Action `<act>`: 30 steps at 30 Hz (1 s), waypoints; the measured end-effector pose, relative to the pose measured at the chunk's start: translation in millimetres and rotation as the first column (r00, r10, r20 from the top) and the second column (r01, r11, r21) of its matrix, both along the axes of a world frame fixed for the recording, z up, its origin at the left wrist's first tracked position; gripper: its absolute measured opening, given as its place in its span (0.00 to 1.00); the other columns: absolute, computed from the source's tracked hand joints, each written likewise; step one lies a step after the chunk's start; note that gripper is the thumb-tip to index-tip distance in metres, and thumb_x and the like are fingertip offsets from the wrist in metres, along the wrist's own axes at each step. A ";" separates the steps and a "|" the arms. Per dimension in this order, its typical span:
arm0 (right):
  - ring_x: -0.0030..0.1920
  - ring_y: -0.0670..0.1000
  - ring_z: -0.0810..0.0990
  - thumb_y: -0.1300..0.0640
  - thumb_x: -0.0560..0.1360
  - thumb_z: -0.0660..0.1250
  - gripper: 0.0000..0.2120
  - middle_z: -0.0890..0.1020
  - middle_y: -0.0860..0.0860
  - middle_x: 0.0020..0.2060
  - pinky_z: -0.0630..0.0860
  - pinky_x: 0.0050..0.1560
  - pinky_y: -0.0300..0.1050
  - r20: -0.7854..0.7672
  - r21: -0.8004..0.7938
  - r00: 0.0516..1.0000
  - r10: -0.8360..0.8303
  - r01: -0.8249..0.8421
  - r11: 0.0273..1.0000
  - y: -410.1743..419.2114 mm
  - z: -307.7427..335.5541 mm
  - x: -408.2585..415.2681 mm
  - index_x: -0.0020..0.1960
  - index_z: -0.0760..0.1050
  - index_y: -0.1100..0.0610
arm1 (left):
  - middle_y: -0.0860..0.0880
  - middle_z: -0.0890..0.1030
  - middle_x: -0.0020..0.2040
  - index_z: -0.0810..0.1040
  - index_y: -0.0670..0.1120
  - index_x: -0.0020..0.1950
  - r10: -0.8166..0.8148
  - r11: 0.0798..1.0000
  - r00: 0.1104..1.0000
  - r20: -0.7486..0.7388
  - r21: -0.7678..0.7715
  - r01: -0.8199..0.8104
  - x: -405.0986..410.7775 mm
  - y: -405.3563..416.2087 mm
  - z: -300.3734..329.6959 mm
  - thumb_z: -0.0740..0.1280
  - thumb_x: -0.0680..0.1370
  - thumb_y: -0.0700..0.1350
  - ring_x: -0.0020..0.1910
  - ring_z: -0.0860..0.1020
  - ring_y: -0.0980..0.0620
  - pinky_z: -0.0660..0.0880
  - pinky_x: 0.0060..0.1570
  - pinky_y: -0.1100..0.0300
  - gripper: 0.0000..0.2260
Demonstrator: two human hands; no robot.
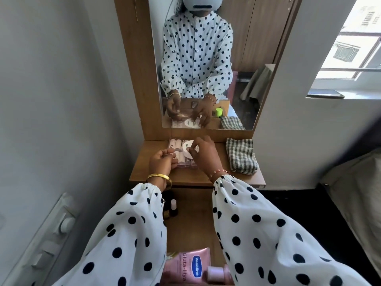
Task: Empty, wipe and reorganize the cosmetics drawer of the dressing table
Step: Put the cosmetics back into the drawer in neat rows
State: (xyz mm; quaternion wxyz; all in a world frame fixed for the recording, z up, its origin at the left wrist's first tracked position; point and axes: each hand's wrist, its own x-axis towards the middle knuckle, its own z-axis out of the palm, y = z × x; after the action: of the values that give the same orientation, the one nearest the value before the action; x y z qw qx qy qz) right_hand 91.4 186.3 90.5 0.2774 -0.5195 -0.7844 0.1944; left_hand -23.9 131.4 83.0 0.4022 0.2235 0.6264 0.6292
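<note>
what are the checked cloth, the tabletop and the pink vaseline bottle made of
Checked cloth: looks like soft woven fabric, matte, folded with rumpled edges. Tabletop: appears to be wood-grain laminate or veneer, with a slight sheen and straight printed grain. Pink Vaseline bottle: seemingly smooth plastic, glossy pink with a printed label.

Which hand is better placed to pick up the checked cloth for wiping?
The right hand. The checked cloth lies on the dressing table just to its right; the left hand is farther, across the clear box, and pinches something small.
</note>
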 end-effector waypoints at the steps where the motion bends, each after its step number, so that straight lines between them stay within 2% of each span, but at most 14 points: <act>1: 0.58 0.60 0.72 0.56 0.75 0.66 0.14 0.72 0.60 0.58 0.70 0.58 0.51 -0.008 -0.043 1.000 -0.025 0.025 0.999 0.8 0.2 -1.1 0.57 0.72 0.62 | 0.46 0.79 0.40 0.77 0.40 0.51 -0.001 1.000 1.000 0.015 0.002 0.001 -0.1 -0.3 -1.2 0.62 0.76 0.34 0.35 0.77 0.53 0.77 0.30 0.69 0.07; 3: 0.60 0.62 0.73 0.54 0.75 0.66 0.20 0.73 0.62 0.61 0.70 0.59 0.52 -0.036 -0.179 0.996 -0.077 0.069 0.981 3.0 1.8 -2.7 0.62 0.67 0.63 | 0.48 0.79 0.38 0.76 0.40 0.55 -0.019 1.000 1.000 0.022 -0.001 0.019 -0.2 -1.7 -3.7 0.62 0.77 0.34 0.35 0.77 0.53 0.77 0.31 0.70 0.09; 5: 0.61 0.62 0.74 0.53 0.75 0.65 0.22 0.75 0.62 0.61 0.71 0.60 0.52 -0.034 -0.259 0.996 -0.081 0.070 0.963 5.8 2.2 -2.9 0.64 0.66 0.63 | 0.49 0.79 0.39 0.76 0.40 0.56 -0.037 0.999 0.999 0.012 -0.024 0.037 -0.6 -3.4 -5.1 0.62 0.77 0.36 0.36 0.78 0.54 0.77 0.33 0.68 0.09; 11: 0.60 0.58 0.74 0.56 0.72 0.71 0.22 0.76 0.60 0.60 0.70 0.56 0.45 -0.128 -0.258 0.987 -0.094 0.059 0.964 -3.3 6.0 4.6 0.63 0.70 0.61 | 0.46 0.80 0.42 0.76 0.40 0.56 -0.076 0.996 0.997 0.023 -0.048 0.077 6.6 -15.5 -4.7 0.62 0.77 0.36 0.37 0.78 0.53 0.76 0.43 0.62 0.09; 14: 0.58 0.55 0.76 0.60 0.72 0.69 0.18 0.78 0.56 0.58 0.71 0.52 0.42 -0.272 -0.261 0.957 -0.098 0.024 0.965 -17.4 9.4 7.9 0.60 0.71 0.60 | 0.43 0.79 0.46 0.74 0.39 0.58 -0.089 0.995 0.996 0.033 -0.038 0.090 9.9 -23.6 -3.1 0.62 0.78 0.38 0.38 0.78 0.52 0.76 0.43 0.61 0.10; 16: 0.53 0.53 0.78 0.61 0.73 0.69 0.15 0.79 0.54 0.54 0.75 0.48 0.44 -0.366 -0.276 0.925 -0.100 -0.006 0.961 -31.8 13.3 9.4 0.58 0.71 0.59 | 0.45 0.80 0.43 0.74 0.38 0.59 -0.116 0.993 0.992 0.053 -0.014 0.117 12.2 -30.1 -2.1 0.61 0.79 0.41 0.37 0.78 0.52 0.77 0.39 0.62 0.11; 17: 0.48 0.52 0.79 0.61 0.73 0.69 0.14 0.78 0.53 0.51 0.77 0.42 0.44 -0.411 -0.300 0.905 -0.106 -0.024 0.954 -39.8 15.1 9.7 0.56 0.70 0.57 | 0.46 0.80 0.42 0.74 0.38 0.59 -0.133 0.991 0.989 0.063 0.005 0.133 13.1 -34.3 -1.1 0.61 0.79 0.42 0.36 0.78 0.52 0.78 0.36 0.63 0.11; 19: 0.35 0.50 0.79 0.62 0.73 0.68 0.11 0.78 0.54 0.47 0.75 0.28 0.38 -0.496 -0.355 0.860 -0.120 -0.076 0.932 -57.2 16.0 10.6 0.51 0.69 0.55 | 0.43 0.80 0.45 0.74 0.38 0.59 -0.167 0.986 0.984 0.070 0.038 0.164 14.8 -45.2 0.7 0.61 0.79 0.43 0.38 0.80 0.51 0.79 0.34 0.64 0.12; 20: 0.31 0.49 0.78 0.62 0.73 0.68 0.11 0.79 0.55 0.46 0.73 0.24 0.36 -0.529 -0.374 0.840 -0.121 -0.104 0.922 -64.3 15.2 11.1 0.49 0.68 0.53 | 0.41 0.80 0.48 0.74 0.37 0.59 -0.176 0.984 0.983 0.061 0.046 0.173 15.0 -49.4 1.0 0.62 0.79 0.42 0.42 0.81 0.48 0.79 0.35 0.64 0.13; 23: 0.32 0.48 0.79 0.62 0.75 0.66 0.09 0.81 0.55 0.43 0.73 0.24 0.35 -0.574 -0.374 0.812 -0.103 -0.149 0.915 -85.6 9.8 17.4 0.47 0.67 0.53 | 0.38 0.78 0.56 0.72 0.37 0.62 -0.169 0.984 0.985 0.020 0.052 0.168 14.1 -66.3 -0.3 0.62 0.78 0.41 0.53 0.79 0.42 0.80 0.37 0.63 0.14; 27: 0.28 0.44 0.76 0.59 0.77 0.65 0.03 0.80 0.52 0.36 0.72 0.23 0.35 -0.601 -0.404 0.794 -0.095 -0.199 0.893 -106.3 4.6 25.0 0.48 0.72 0.57 | 0.38 0.79 0.55 0.74 0.37 0.61 -0.207 0.976 0.978 -0.040 0.061 0.209 10.7 -91.8 -3.2 0.63 0.77 0.39 0.51 0.78 0.46 0.79 0.37 0.65 0.14; 30: 0.24 0.44 0.73 0.58 0.78 0.63 0.06 0.79 0.53 0.32 0.70 0.22 0.35 -0.581 -0.426 0.811 -0.075 -0.224 0.876 -117.5 5.0 26.4 0.44 0.73 0.59 | 0.38 0.79 0.55 0.74 0.35 0.61 -0.236 0.968 0.971 -0.037 0.076 0.238 10.5 -105.4 -4.8 0.64 0.77 0.38 0.48 0.78 0.46 0.79 0.37 0.65 0.14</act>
State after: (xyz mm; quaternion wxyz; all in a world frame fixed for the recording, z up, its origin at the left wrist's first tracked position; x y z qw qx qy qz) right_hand 117.8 68.8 95.5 0.3589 -0.4545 -0.6098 0.5411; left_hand -13.4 26.0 78.3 0.4568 0.3212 0.5749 0.5981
